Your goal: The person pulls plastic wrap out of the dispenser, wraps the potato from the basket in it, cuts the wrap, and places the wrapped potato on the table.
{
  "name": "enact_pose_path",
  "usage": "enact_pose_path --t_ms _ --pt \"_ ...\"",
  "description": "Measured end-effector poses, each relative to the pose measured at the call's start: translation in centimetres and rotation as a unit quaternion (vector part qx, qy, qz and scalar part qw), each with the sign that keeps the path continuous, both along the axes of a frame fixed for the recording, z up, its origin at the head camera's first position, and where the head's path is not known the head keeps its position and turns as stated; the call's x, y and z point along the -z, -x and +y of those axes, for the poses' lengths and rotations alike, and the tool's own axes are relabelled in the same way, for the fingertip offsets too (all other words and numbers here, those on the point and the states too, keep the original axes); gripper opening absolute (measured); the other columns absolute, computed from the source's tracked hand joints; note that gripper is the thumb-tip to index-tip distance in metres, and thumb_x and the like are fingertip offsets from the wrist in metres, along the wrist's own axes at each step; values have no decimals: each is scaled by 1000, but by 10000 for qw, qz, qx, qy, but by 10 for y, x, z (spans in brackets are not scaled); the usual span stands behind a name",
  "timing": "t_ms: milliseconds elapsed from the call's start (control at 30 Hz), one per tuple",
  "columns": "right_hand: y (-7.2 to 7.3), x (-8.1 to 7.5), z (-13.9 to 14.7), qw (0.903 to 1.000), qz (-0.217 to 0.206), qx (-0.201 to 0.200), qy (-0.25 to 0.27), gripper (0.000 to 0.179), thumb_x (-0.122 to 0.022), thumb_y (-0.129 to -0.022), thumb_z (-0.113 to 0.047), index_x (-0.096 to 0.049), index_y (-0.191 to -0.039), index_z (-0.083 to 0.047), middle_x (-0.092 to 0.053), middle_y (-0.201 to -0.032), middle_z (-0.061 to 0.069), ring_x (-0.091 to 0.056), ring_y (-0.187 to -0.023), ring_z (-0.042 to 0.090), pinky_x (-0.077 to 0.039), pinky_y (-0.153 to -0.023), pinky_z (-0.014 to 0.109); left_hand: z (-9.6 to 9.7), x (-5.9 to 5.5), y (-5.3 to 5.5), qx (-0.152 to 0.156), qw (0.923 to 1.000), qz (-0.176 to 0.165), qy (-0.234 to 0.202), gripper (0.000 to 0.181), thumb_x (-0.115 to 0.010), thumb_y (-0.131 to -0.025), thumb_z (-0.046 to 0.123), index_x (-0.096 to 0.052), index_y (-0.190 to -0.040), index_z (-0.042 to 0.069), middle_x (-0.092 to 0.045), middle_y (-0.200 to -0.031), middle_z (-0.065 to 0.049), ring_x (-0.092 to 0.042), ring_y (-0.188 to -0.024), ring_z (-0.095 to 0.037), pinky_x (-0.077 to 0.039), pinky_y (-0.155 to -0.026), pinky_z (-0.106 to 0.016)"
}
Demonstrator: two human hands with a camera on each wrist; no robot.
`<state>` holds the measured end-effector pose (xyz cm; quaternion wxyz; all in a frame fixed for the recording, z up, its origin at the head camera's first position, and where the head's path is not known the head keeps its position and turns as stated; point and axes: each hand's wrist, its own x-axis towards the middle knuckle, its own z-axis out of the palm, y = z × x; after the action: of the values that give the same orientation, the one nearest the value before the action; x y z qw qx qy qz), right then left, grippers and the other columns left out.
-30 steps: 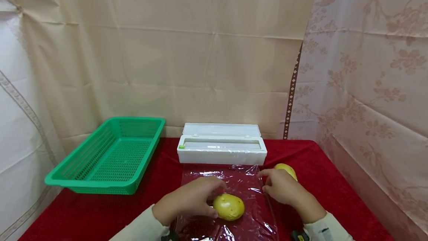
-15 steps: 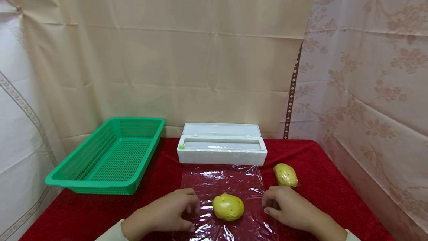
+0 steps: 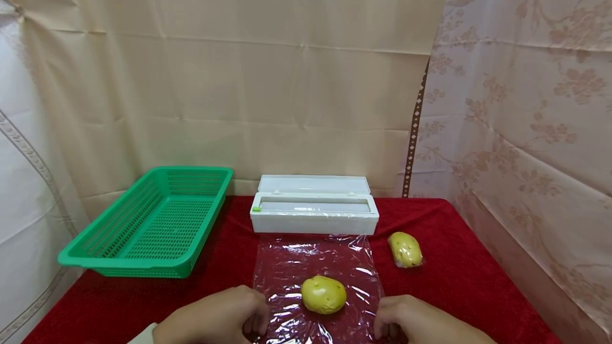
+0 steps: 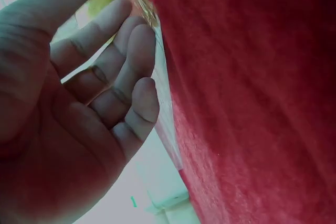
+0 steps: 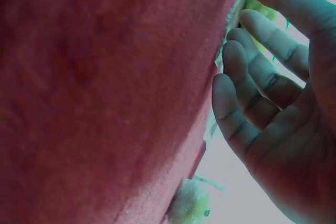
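Note:
A yellow potato (image 3: 323,294) lies on a sheet of clear plastic wrap (image 3: 282,264) spread over the red cloth. My left hand (image 3: 220,315) is beside the sheet's near left edge, and its loosely bent fingers hold nothing in the left wrist view. On the opposite side, my right hand (image 3: 423,320) is at the near right edge; the right wrist view shows its fingers (image 5: 226,95) relaxed, with an empty palm. Both hands are partly cut off by the bottom of the head view. Behind the sheet stands a white wrap dispenser (image 3: 315,223) with its lid raised.
A second potato (image 3: 405,250), wrapped in film, rests right of the sheet. At the left stands a green plastic basket (image 3: 67,259) with slotted walls. Red cloth (image 3: 449,264) covers the table, and beige curtains (image 3: 296,84) hang behind it.
My left hand has left the potato and drawn back to the lower left. The right hand has come down from near the wrapped potato toward the sheet's near right edge.

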<state>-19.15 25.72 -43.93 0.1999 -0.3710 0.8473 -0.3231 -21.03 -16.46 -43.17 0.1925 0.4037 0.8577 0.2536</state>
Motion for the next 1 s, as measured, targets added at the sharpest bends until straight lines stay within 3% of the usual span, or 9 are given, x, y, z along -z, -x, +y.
enact_pose_path --t_ms 167,500,633,833,1000 --pt "3 2 0 9998 -6 -30 -173 14 -78 -90 -43 -72 -100 -36 -67 -98 -21 -60 -83 -3 -56 -66 20 -5 1 -2 12 9999 -103 91 17 -83 -86 42 -73 -96 31 -67 -78 22 -58 -64 5 -54 -59 -20" --pt "4 2 3 9986 -494 163 -59 8 -79 -90 -36 -76 -98 -34 -67 -97 -19 -62 -84 -1 -58 -68 21 -6 -1 -6 49 9999 56 130 12 -77 -92 43 -72 -91 32 -65 -78 25 -60 -66 7 -53 -59 -18" --pt "1 -1 4 9995 -291 119 -76 4 -76 -94 -34 -75 -98 -35 -67 -98 -20 -62 -84 -2 -57 -69 20 -9 -6 -8 -48 9997 115 207 9 -76 -92 42 -73 -92 33 -65 -76 26 -59 -64 7 -53 -58 -18" --pt "-2 -12 2 9975 652 37 -256 6 -73 -96 -33 -73 -99 -38 -63 -98 -24 -58 -83 -6 -55 -70 18 -12 -16 -7 -231 9984 404 329 6 -78 -90 39 -74 -92 35 -64 -76 27 -57 -65 6 -51 -60 -18" --pt "-1 -20 2 9970 632 363 -274 7 -75 -94 -33 -73 -99 -39 -64 -100 -22 -60 -85 -4 -56 -73 18 -10 -22 0 -212 9979 598 126 6 -75 -94 33 -71 -89 34 -63 -77 26 -56 -67 6 -51 -61 -18"
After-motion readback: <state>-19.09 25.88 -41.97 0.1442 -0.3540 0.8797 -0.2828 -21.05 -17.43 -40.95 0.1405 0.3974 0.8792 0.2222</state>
